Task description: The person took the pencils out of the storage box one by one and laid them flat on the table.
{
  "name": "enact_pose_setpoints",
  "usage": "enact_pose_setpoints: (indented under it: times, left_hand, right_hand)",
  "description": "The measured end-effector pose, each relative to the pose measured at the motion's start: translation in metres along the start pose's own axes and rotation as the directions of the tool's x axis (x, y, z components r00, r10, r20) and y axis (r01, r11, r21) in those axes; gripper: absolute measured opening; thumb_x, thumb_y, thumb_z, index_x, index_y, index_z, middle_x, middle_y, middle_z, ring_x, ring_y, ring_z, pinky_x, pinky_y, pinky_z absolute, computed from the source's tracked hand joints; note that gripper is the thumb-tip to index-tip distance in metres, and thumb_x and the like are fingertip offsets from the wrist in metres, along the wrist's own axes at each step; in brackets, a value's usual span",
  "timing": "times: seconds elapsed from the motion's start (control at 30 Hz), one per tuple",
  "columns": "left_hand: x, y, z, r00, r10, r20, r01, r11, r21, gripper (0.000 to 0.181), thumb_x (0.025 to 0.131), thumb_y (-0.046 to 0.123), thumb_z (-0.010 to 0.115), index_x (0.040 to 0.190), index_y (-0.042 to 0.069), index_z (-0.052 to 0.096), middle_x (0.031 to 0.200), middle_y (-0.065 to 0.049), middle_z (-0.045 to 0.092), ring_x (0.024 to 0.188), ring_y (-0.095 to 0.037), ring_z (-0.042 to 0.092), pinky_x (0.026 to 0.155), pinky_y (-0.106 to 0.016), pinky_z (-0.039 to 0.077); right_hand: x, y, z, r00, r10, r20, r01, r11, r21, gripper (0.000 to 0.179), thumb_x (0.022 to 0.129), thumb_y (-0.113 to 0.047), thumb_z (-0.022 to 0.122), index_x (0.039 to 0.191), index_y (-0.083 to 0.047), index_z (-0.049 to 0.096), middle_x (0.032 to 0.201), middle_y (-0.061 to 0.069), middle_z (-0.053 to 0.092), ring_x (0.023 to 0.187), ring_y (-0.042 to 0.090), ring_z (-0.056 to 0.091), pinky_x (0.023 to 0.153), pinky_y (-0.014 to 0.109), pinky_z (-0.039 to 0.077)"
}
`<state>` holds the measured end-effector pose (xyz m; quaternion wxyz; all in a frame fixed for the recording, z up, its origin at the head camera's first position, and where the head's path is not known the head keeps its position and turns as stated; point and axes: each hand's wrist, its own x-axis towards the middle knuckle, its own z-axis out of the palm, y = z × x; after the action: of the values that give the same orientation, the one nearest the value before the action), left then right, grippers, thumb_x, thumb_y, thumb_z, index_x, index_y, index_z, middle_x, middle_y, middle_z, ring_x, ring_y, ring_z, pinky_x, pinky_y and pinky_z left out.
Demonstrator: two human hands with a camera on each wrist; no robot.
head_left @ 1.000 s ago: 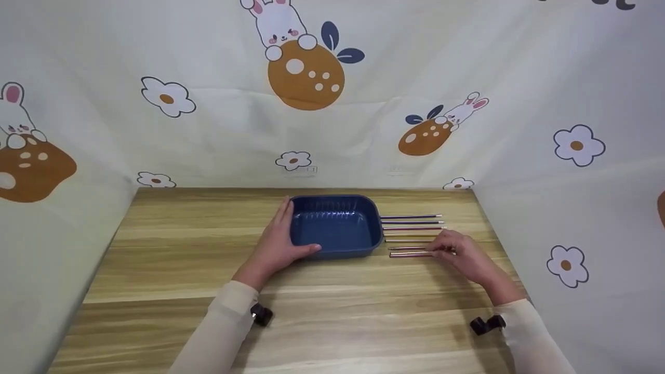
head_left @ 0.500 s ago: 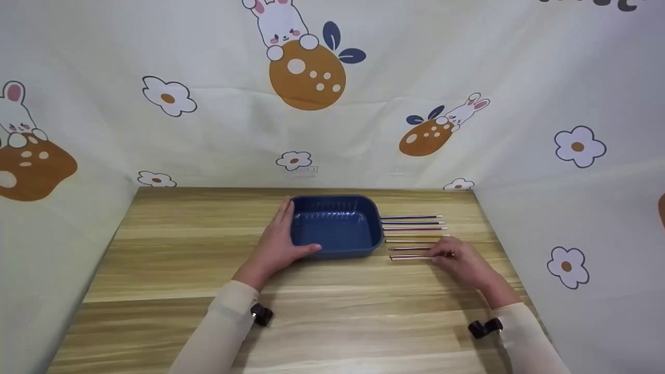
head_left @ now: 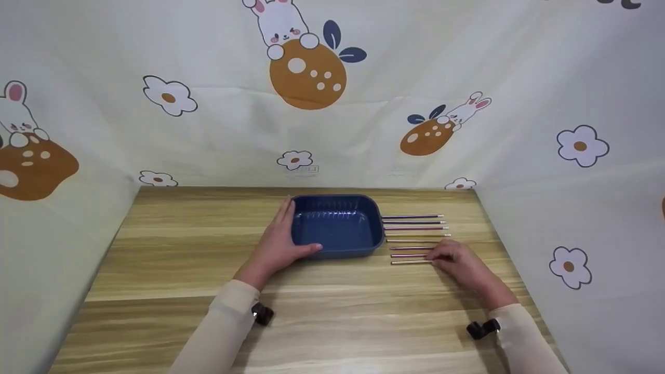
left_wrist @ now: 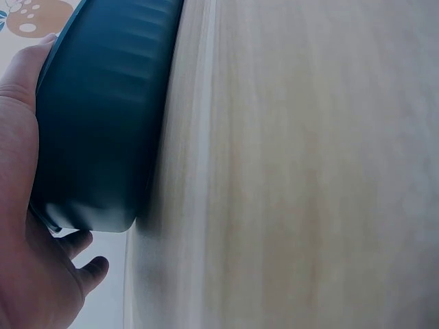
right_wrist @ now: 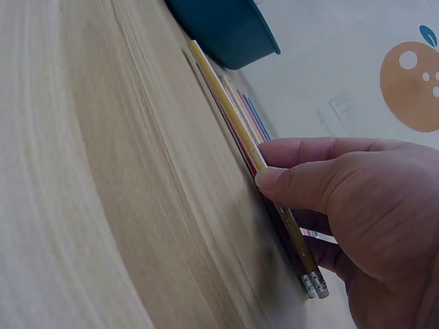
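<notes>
My left hand (head_left: 280, 239) holds a blue rectangular plastic container (head_left: 335, 254) at its left end, thumb on the near rim and fingers against the left side. In the left wrist view the container's wall (left_wrist: 103, 123) stands beside the thumb. Right of it, my right hand (head_left: 462, 259) pinches a yellow pencil (head_left: 408, 263), the nearest one of a row. The right wrist view shows the thumb on the yellow pencil (right_wrist: 226, 103), with a dark red pencil close beside it. Both have white-tipped eraser ends.
Several more pencils (head_left: 413, 228) lie roughly parallel beyond the right hand, their left ends near the container's right side. Everything rests on a wood-grain table (head_left: 353, 317). A printed cloth (head_left: 218, 135) with rabbits and flowers encloses the back and sides.
The right hand has shifted slightly toward the near side. The yellow pencil has come away from the red one, leaving a gap between them. The left hand and container have stayed put.
</notes>
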<state>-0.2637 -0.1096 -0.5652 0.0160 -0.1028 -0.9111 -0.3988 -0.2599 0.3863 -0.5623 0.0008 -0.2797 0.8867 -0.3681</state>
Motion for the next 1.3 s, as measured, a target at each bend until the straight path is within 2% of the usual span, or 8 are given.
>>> enact_pose_setpoints:
  times: [0.13, 0.37, 0.67, 0.8, 0.93, 1.1, 1.3]
  left_hand:
    - [0.000, 0.000, -0.001, 1.000, 0.002, -0.003, -0.002, 1.000, -0.005, 0.139, 0.081, 0.061, 0.095, 0.178, 0.005, 0.012, 0.187, -0.007, 0.001, 0.169, -0.039, 0.014, 0.134, -0.059, 0.021]
    - [0.001, -0.004, -0.002, 1.000, -0.006, 0.006, 0.005, 1.000, 0.007, 0.140, 0.081, 0.064, 0.094, 0.178, 0.007, 0.011, 0.187, -0.008, 0.002, 0.169, -0.038, 0.014, 0.133, -0.060, 0.022]
    - [0.002, -0.007, -0.003, 1.000, 0.009, 0.011, -0.009, 1.000, 0.013, 0.140, 0.081, 0.065, 0.093, 0.177, 0.004, 0.013, 0.186, -0.011, 0.004, 0.168, -0.042, 0.016, 0.133, -0.061, 0.023]
    - [0.002, -0.006, -0.004, 1.000, 0.011, 0.016, -0.011, 0.999, 0.031, 0.140, 0.081, 0.066, 0.093, 0.177, 0.005, 0.012, 0.186, -0.011, 0.004, 0.168, -0.042, 0.016, 0.133, -0.062, 0.022]
    - [0.001, -0.005, -0.005, 1.000, 0.014, 0.025, -0.014, 0.999, 0.036, 0.141, 0.081, 0.067, 0.092, 0.178, 0.005, 0.010, 0.187, -0.010, 0.002, 0.169, -0.040, 0.012, 0.134, -0.061, 0.020]
    - [-0.002, -0.007, -0.007, 0.999, 0.033, 0.011, -0.033, 0.998, -0.047, 0.136, 0.087, 0.065, 0.089, 0.178, 0.008, 0.006, 0.187, -0.006, -0.003, 0.170, -0.039, 0.007, 0.134, -0.063, 0.017]
    - [-0.005, -0.012, -0.015, 0.997, 0.057, -0.048, -0.062, 0.992, -0.114, 0.119, 0.098, 0.068, 0.074, 0.179, 0.010, 0.008, 0.187, -0.005, -0.002, 0.170, -0.037, 0.004, 0.133, -0.065, 0.015]
  right_hand:
    - [0.000, 0.003, 0.002, 1.000, -0.006, 0.001, 0.006, 1.000, -0.007, 0.021, 0.093, 0.008, 0.081, 0.105, -0.009, 0.086, 0.110, 0.007, 0.079, 0.103, 0.028, 0.073, 0.094, 0.021, 0.056]
    - [0.001, 0.007, 0.006, 1.000, -0.027, -0.010, 0.026, 0.996, -0.084, 0.024, 0.092, 0.010, 0.081, 0.103, -0.011, 0.087, 0.109, 0.003, 0.079, 0.105, 0.026, 0.072, 0.095, 0.025, 0.055]
    - [-0.001, 0.006, 0.008, 1.000, 0.002, -0.017, -0.004, 0.990, -0.141, 0.025, 0.092, 0.008, 0.083, 0.104, -0.014, 0.086, 0.109, 0.000, 0.079, 0.105, 0.024, 0.070, 0.095, 0.031, 0.056]
    - [-0.002, 0.003, 0.008, 0.999, 0.019, -0.035, -0.023, 0.993, -0.114, 0.024, 0.091, 0.006, 0.085, 0.104, -0.014, 0.086, 0.110, -0.002, 0.079, 0.107, 0.021, 0.068, 0.096, 0.026, 0.053]
    - [-0.001, -0.002, 0.010, 0.996, 0.040, -0.082, -0.044, 0.998, -0.038, 0.018, 0.091, 0.002, 0.087, 0.102, -0.013, 0.087, 0.106, -0.002, 0.078, 0.106, 0.019, 0.067, 0.095, 0.018, 0.049]
    - [0.005, -0.009, 0.013, 0.990, 0.075, -0.116, -0.074, 0.997, 0.012, 0.013, 0.092, -0.003, 0.090, 0.100, -0.013, 0.087, 0.102, -0.003, 0.078, 0.104, 0.017, 0.065, 0.091, 0.018, 0.049]
    - [0.016, -0.015, 0.018, 0.990, 0.070, -0.124, -0.067, 0.997, 0.028, 0.010, 0.095, -0.001, 0.085, 0.100, -0.010, 0.086, 0.103, -0.004, 0.076, 0.103, 0.018, 0.065, 0.089, 0.021, 0.052]
